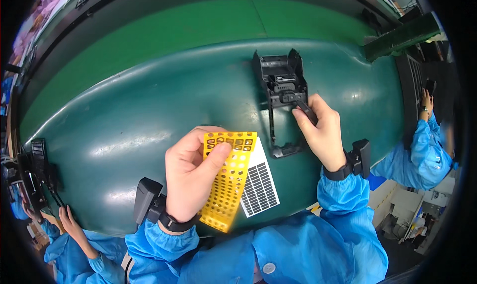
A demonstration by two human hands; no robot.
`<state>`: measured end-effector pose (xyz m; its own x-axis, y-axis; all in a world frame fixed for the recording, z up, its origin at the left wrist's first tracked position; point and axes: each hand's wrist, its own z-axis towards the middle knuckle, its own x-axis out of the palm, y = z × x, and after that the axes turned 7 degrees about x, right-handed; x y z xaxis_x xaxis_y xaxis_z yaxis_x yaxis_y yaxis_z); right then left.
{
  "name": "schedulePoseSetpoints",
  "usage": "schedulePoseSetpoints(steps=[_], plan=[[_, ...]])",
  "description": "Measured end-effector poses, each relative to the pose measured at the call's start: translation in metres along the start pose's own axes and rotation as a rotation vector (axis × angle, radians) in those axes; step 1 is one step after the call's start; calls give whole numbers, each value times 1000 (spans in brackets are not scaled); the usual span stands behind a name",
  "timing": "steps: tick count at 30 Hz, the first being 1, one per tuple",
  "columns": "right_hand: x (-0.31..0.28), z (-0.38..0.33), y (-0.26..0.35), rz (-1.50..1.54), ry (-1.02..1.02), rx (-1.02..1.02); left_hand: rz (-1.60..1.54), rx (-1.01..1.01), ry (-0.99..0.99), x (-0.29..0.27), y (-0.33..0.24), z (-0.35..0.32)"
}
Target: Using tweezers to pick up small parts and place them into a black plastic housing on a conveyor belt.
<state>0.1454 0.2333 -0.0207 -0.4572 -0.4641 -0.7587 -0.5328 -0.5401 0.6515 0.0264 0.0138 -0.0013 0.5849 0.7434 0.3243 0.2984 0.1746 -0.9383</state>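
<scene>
The left hand [191, 177] has its grip closed on a yellow perforated sheet [229, 179], thumb on top and fingers behind it, holding it tilted just above the dark green surface [149, 115]. A white sheet of small dark rectangular labels [259, 182] lies partly under the yellow sheet, at its right edge. Up and to the right of the yellow sheet, a black plastic housing [280, 100] lies flat on the surface. The right hand [323, 130] rests on the housing's right side, fingertips pinched on a small black part [305, 110] there.
</scene>
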Motion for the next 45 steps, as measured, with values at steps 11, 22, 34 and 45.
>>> schedulePoseSetpoints(steps=[11,22,34,45], plan=[[-22,-32,64,660,247,1,48,106,-16,6,5,-10],[22,-24,60,747,389,-135,189,178,95,6,2,-10],[20,-17,56,719,420,-287,270,288,74,0,7,-5],[16,-15,51,711,487,-328,64,293,160,-1,13,-6]])
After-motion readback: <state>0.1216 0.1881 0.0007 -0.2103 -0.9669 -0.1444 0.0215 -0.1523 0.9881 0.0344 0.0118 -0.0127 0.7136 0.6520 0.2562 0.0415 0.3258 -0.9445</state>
